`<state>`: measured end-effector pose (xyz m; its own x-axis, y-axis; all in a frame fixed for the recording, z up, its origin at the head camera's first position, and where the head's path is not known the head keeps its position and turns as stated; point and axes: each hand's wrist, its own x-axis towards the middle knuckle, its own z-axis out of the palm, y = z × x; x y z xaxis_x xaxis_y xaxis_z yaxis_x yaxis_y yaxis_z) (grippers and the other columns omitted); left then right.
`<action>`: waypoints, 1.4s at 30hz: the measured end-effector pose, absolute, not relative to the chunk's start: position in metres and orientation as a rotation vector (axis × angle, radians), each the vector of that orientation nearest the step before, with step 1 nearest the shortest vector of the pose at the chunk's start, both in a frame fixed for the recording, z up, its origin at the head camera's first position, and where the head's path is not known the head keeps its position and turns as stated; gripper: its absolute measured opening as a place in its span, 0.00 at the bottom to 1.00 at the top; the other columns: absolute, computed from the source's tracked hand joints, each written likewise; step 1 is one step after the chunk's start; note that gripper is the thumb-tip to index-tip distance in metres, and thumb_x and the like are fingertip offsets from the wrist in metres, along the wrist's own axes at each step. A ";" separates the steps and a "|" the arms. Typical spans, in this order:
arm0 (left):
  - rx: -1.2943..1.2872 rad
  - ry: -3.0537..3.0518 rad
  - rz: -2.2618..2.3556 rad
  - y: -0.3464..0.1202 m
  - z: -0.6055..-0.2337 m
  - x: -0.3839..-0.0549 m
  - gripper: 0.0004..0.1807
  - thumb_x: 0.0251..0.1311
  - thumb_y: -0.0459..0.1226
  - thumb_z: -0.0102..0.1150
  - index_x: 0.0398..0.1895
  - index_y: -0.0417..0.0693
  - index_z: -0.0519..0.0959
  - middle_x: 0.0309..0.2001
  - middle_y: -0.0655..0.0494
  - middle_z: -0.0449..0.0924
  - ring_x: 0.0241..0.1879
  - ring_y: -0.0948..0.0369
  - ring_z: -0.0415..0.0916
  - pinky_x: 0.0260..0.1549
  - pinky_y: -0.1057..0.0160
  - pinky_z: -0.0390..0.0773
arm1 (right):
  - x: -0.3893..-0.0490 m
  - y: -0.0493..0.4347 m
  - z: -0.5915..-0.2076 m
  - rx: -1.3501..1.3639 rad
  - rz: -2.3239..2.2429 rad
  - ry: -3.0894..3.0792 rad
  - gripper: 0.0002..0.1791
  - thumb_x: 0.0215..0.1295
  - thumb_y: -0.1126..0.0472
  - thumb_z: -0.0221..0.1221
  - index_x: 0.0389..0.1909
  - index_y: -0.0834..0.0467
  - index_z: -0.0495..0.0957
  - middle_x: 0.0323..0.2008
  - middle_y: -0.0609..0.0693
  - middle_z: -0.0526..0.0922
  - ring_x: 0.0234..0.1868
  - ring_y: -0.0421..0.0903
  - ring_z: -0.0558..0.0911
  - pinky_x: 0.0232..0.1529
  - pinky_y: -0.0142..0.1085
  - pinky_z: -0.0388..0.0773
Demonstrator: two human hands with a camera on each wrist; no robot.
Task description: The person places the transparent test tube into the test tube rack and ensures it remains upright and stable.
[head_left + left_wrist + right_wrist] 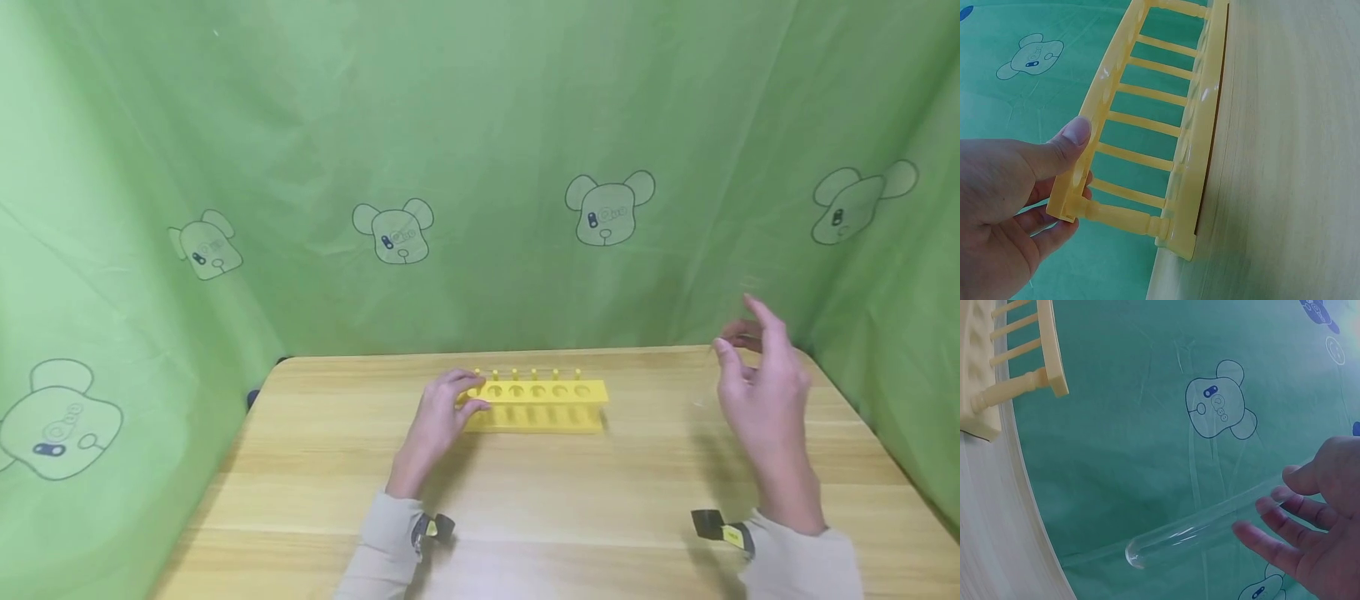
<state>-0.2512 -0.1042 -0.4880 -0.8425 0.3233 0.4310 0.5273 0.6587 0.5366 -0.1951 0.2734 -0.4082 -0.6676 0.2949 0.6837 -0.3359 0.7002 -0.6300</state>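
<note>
A yellow test tube rack [538, 404] stands upright on the table, a row of round holes along its top plate and short pegs behind. My left hand [441, 408] grips the left end of the top plate, the thumb [1077, 132] on the near side and fingers curled beneath. Up to the right of the rack, my right hand [765, 392] pinches a clear glass test tube [1191, 528] near its upper end. The tube's rounded bottom points down, above the table, and it is faint in the head view.
The wooden table [525, 508] has its back edge close to a green curtain [495, 108] printed with bear faces. The curtain also encloses the left and right sides. Each wrist wears a strap with a small black camera [707, 524].
</note>
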 end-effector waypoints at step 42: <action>-0.696 -2.573 -0.979 -0.105 -0.484 -0.250 0.22 0.57 0.36 0.74 0.54 0.37 0.84 0.55 0.44 0.84 0.57 0.49 0.80 0.64 0.54 0.77 | -0.203 0.244 -0.409 0.179 1.051 -1.965 0.33 0.65 0.78 0.62 0.71 0.60 0.70 0.47 0.65 0.85 0.50 0.25 0.78 0.46 0.14 0.76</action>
<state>-0.2504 -0.1051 -0.4839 -0.8373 0.3314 0.4349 0.5367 0.6501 0.5379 -0.2033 0.2437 -0.4094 -0.6064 0.2561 0.7528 -0.4840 0.6323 -0.6050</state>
